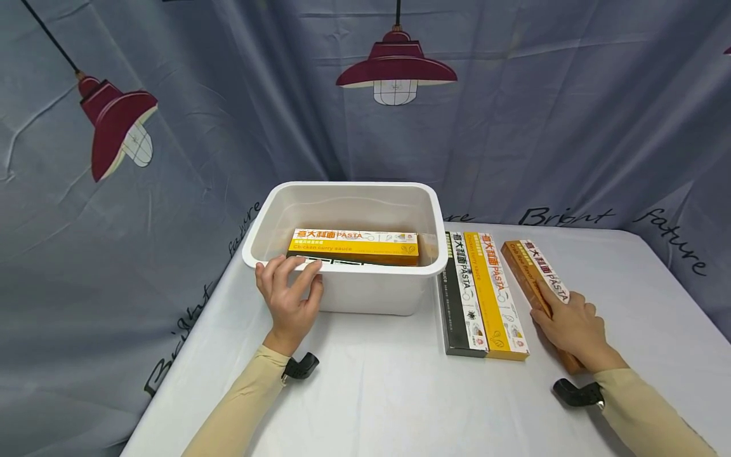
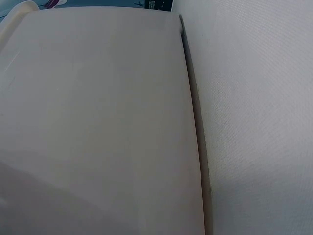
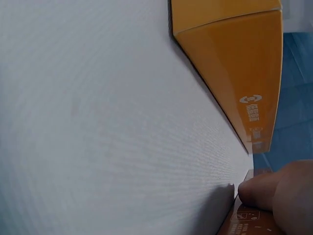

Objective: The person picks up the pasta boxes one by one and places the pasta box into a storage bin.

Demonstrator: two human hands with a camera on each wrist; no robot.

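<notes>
With its fingers over the near rim, my left hand [image 1: 288, 304] holds a white plastic bin [image 1: 371, 292]; the left wrist view shows the bin's outer wall [image 2: 107, 117] but no hand. Inside the bin lie a yellow pasta box [image 1: 354, 246] and a black one [image 1: 365, 261] below its front edge. On the right, my right hand [image 1: 577, 330] grips an orange-brown pasta box [image 1: 522, 270] on the table. In the right wrist view the thumb [image 3: 261, 188] lies against that box [image 3: 244, 223]; part of it is hidden under the hand.
Between bin and right hand, a black pasta box [image 1: 457, 317] and a yellow pasta box [image 1: 493, 304] lie side by side. A white cloth covers the table [image 1: 365, 393]. Behind it hangs a grey-blue curtain [image 1: 228, 95] printed with lamps and lettering.
</notes>
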